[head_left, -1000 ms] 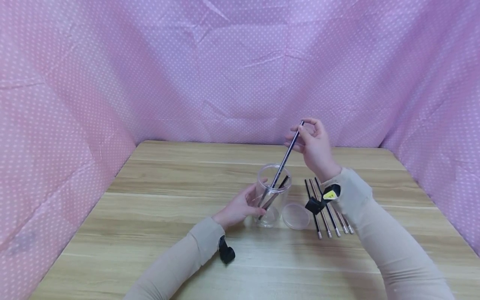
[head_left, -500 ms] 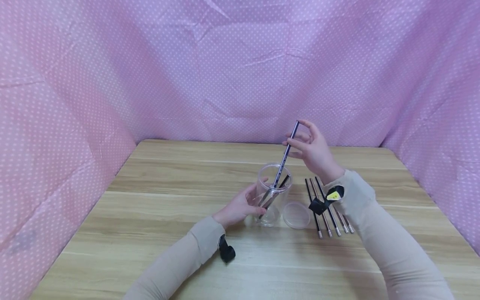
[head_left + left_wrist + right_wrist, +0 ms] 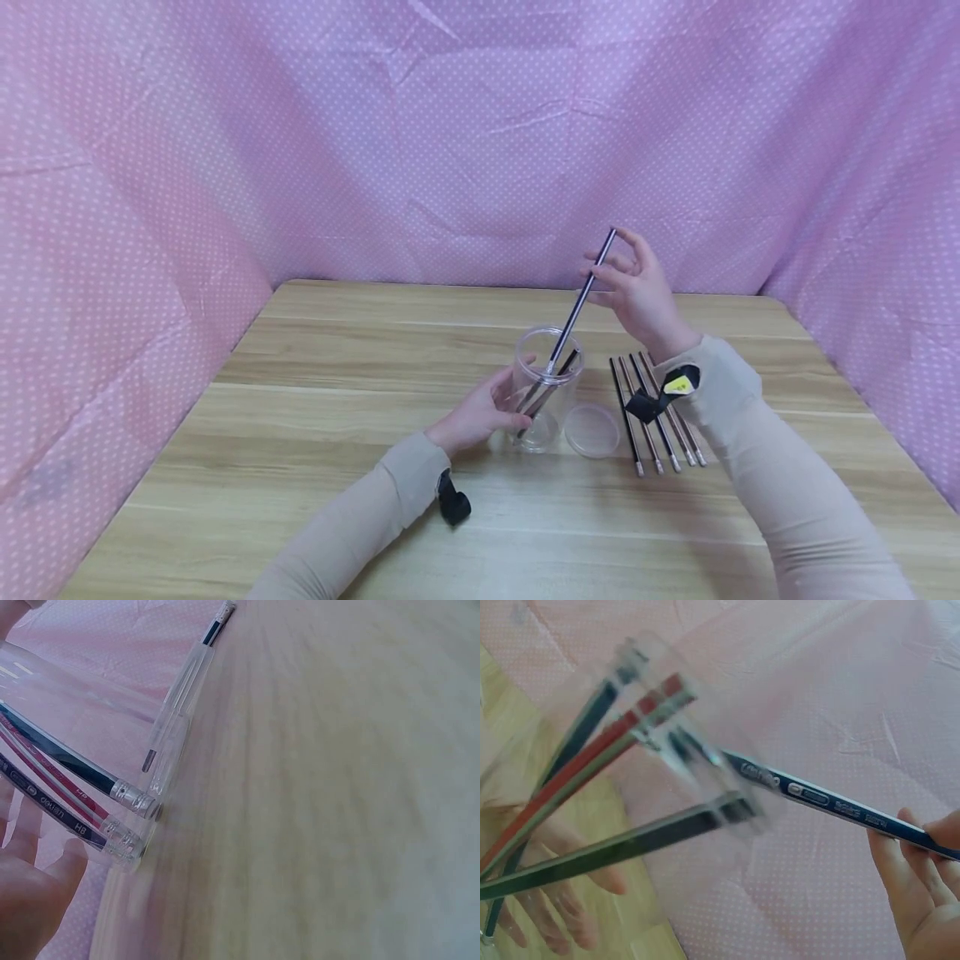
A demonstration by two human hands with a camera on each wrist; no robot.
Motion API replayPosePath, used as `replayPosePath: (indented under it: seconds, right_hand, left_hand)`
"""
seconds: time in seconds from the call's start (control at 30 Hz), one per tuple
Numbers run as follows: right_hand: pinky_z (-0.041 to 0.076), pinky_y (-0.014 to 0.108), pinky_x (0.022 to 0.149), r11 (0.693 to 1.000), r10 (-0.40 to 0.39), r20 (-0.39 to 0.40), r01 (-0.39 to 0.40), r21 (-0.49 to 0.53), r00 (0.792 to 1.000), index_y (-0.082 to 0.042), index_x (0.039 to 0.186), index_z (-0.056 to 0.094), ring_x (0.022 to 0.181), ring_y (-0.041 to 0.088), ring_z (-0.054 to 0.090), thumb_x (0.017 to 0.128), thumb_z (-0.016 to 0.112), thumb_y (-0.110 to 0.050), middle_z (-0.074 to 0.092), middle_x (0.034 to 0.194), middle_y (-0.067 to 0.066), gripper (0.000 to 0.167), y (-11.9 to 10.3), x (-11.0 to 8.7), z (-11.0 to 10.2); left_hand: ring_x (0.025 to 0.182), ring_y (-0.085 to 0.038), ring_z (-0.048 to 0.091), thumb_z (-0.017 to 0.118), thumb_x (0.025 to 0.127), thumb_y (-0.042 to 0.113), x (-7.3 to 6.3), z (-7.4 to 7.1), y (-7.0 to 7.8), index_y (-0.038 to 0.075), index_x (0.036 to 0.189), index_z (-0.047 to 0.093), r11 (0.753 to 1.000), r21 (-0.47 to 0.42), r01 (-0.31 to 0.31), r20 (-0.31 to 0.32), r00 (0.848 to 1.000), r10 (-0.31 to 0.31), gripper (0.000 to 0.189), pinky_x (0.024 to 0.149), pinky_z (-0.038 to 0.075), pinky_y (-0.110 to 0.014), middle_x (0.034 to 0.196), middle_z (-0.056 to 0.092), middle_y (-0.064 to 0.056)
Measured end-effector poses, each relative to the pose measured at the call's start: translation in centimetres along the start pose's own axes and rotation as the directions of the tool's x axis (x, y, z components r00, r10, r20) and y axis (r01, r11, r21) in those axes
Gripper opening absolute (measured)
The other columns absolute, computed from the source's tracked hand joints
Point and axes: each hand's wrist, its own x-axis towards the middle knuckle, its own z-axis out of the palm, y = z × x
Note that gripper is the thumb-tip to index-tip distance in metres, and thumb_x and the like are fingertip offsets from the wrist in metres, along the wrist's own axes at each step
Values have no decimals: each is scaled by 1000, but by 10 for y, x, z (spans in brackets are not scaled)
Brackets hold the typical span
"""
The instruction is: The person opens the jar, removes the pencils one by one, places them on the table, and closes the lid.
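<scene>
My left hand grips a clear plastic jar, thumb in front and fingers behind. Inside it lean a dark green pencil, a red pencil and a black HB pencil, erasers at the base. Above the jar, my right hand holds a dark blue pencil near its upper end, thumb and fingers on its sides. That pencil slants down to the left, with its eraser end at the jar's mouth. The jar is tilted toward the right hand in the right wrist view.
A round clear lid lies on the wooden table just right of the jar. Beyond it several pencils lie side by side, partly under the right wrist's strap. A pink dotted cloth hangs behind the table.
The right hand first dipped slightly left, then rose up and to the right with the dark blue pencil, whose lower end now sits higher at the jar's mouth. The left hand stays put.
</scene>
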Motion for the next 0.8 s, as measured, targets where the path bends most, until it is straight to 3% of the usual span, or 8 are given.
replayPosePath:
  seconds: [0.17,0.33,0.43,0.6,0.8]
  right_hand:
    - [60,30,70,990,-6,-13,8,142,1000,-14,137,28,79,19,68,88,49,15,66,94,7,61,-14,0,-11]
    - [59,31,68,975,33,40,-41,219,999,-16,128,36,81,22,67,87,52,14,63,98,11,53,-32,-1,-33]
    - [59,32,71,984,84,80,-95,150,993,-17,137,30,84,21,67,89,51,13,63,100,10,61,-38,-3,-49]
    - [60,33,75,981,187,124,-178,-78,975,-15,151,7,88,17,67,90,50,11,67,100,5,80,-36,-11,-74]
    - [60,34,73,957,206,200,-154,-248,958,-22,133,35,89,15,67,92,48,9,67,102,1,53,-24,-22,-107]
  left_hand:
    - [142,-28,27,65,78,-10,2,0,-2,20,150,23,999,-31,-14,22,1000,15,88,118,23,-45,154,30,-6]
    - [143,-28,24,65,78,-10,1,1,-2,18,150,23,999,-31,-21,21,1000,21,88,119,20,-45,155,30,-6]
    - [143,-27,24,65,79,-10,0,2,-2,16,151,23,1000,-27,-15,16,1000,16,87,119,19,-45,154,31,-5]
    - [143,-24,25,65,79,-9,0,1,-4,18,151,24,1000,-6,-4,1,1000,4,87,119,19,-44,153,33,-1]
    - [141,-20,29,67,79,-6,2,2,-3,28,148,30,999,33,-3,-23,1000,4,86,119,21,-43,151,38,6]
